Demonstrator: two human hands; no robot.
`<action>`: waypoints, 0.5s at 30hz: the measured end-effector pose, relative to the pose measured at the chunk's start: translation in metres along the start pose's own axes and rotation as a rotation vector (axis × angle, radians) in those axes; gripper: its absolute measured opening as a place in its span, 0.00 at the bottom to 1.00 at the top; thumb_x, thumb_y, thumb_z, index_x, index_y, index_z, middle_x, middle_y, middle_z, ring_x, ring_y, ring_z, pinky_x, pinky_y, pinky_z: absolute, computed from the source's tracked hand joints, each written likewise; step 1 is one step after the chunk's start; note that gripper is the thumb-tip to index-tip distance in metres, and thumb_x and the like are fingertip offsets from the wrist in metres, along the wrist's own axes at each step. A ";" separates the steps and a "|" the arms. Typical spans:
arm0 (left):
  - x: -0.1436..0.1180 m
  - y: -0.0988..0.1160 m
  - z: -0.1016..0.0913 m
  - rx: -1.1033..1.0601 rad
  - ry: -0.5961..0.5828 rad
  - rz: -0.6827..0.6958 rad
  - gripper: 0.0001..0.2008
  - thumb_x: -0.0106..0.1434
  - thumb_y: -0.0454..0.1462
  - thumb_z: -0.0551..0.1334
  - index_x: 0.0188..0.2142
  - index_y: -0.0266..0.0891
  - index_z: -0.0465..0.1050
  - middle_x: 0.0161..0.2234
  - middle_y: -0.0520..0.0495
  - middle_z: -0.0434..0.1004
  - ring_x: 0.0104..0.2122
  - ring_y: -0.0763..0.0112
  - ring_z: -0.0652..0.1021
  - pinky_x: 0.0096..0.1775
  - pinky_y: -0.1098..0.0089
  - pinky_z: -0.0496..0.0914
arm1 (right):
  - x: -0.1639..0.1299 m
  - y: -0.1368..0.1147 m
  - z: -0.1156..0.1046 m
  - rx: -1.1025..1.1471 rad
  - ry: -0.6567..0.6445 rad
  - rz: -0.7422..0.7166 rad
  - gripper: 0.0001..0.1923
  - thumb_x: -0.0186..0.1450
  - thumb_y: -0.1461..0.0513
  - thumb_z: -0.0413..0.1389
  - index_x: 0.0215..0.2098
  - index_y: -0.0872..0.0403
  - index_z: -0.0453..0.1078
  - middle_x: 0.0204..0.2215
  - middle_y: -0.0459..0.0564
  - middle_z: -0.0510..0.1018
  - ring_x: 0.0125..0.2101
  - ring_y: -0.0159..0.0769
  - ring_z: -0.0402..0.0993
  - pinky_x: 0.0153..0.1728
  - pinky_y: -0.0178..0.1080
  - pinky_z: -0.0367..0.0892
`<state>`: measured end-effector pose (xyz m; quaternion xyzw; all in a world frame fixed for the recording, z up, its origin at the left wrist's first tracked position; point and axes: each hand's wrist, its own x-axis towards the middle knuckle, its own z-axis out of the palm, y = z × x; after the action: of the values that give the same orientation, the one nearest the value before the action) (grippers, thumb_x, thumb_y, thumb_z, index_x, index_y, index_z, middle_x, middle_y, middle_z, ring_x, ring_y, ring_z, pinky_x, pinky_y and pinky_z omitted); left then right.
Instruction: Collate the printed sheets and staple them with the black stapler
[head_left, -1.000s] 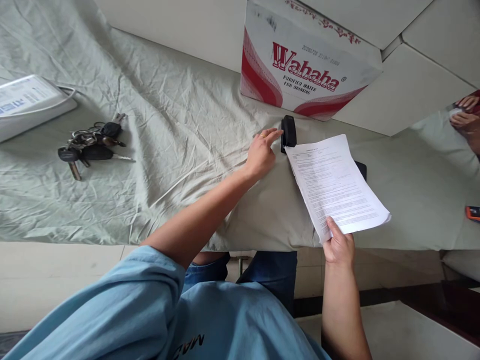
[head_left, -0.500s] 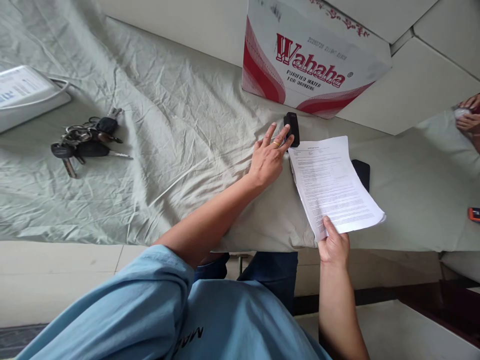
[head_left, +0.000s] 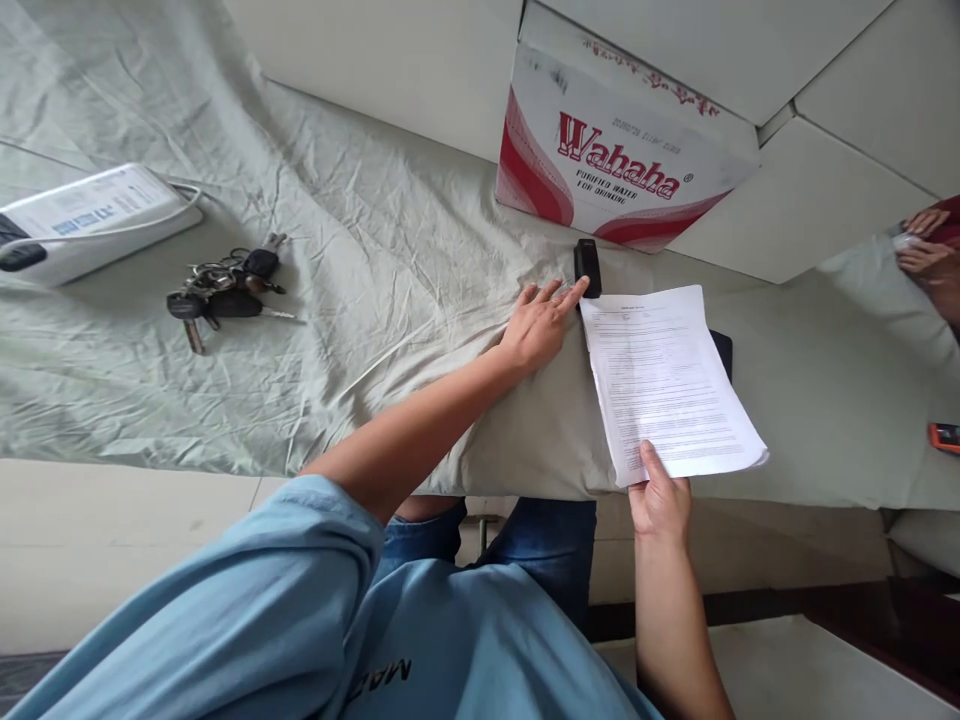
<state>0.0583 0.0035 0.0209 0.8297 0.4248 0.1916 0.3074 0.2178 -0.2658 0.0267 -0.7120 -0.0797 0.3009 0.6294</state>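
My right hand (head_left: pixel 660 505) grips the lower edge of a stack of printed paper sheets (head_left: pixel 667 390), thumb on top and the other fingers hidden beneath. The stack's top left corner meets the front end of a small black stapler (head_left: pixel 587 268); whether the corner sits between its jaws I cannot tell. My left hand (head_left: pixel 534 328) is palm down with fingers stretched out. One fingertip touches the stapler's near end, while the other fingers rest over the cloth to its left. Partly under the sheets' right edge lies a flat black object (head_left: pixel 722 352), like a phone.
A Wahaha water carton (head_left: pixel 619 165) stands behind the stapler against white panels. On the left of the cloth-covered table (head_left: pixel 420 240) lie a bunch of keys (head_left: pixel 229 290) and a white power strip-like box (head_left: pixel 97 220) with a cable. Another person's hands (head_left: pixel 926 245) show at far right, near an orange-black object (head_left: pixel 943 438).
My left hand's fingers have come down off the stapler's top, leaving one fingertip at its near end. The sheets have turned slightly in my right hand. The camera view has shifted a little.
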 end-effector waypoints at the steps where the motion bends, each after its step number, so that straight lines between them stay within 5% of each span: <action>1: -0.006 -0.003 0.001 -0.056 0.043 -0.012 0.42 0.73 0.25 0.53 0.85 0.36 0.61 0.81 0.36 0.72 0.84 0.49 0.65 0.83 0.40 0.57 | -0.004 0.003 -0.004 0.007 0.005 -0.009 0.45 0.55 0.49 0.84 0.68 0.49 0.83 0.66 0.54 0.88 0.70 0.52 0.83 0.73 0.55 0.80; 5: -0.040 -0.013 0.003 -0.530 0.147 -0.110 0.27 0.83 0.49 0.58 0.70 0.36 0.80 0.67 0.31 0.87 0.61 0.50 0.86 0.66 0.50 0.78 | -0.026 0.020 -0.017 0.063 0.082 -0.029 0.40 0.57 0.47 0.84 0.63 0.50 0.86 0.62 0.52 0.90 0.68 0.48 0.85 0.72 0.49 0.81; 8: -0.068 -0.012 0.000 -1.007 -0.119 -0.155 0.46 0.78 0.72 0.54 0.63 0.34 0.83 0.56 0.29 0.91 0.49 0.54 0.89 0.48 0.59 0.83 | -0.046 0.036 -0.012 0.089 0.085 -0.023 0.39 0.58 0.46 0.83 0.64 0.47 0.85 0.62 0.47 0.90 0.67 0.45 0.85 0.72 0.47 0.80; 11: -0.087 -0.010 -0.001 -1.140 -0.245 -0.074 0.47 0.70 0.76 0.64 0.56 0.35 0.87 0.55 0.32 0.92 0.54 0.52 0.89 0.54 0.58 0.83 | -0.066 0.049 0.002 0.061 0.020 -0.002 0.38 0.61 0.47 0.81 0.66 0.46 0.84 0.63 0.48 0.90 0.68 0.46 0.85 0.76 0.52 0.77; 15: -0.093 -0.015 0.001 -1.139 -0.138 -0.121 0.40 0.65 0.73 0.72 0.45 0.36 0.89 0.45 0.38 0.94 0.47 0.54 0.90 0.56 0.55 0.82 | -0.073 0.051 0.008 0.023 -0.101 0.042 0.37 0.65 0.46 0.78 0.70 0.44 0.81 0.66 0.50 0.88 0.70 0.50 0.82 0.78 0.61 0.72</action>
<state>-0.0027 -0.0668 0.0051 0.5182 0.2804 0.3177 0.7429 0.1416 -0.3052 0.0025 -0.6901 -0.0931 0.3505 0.6263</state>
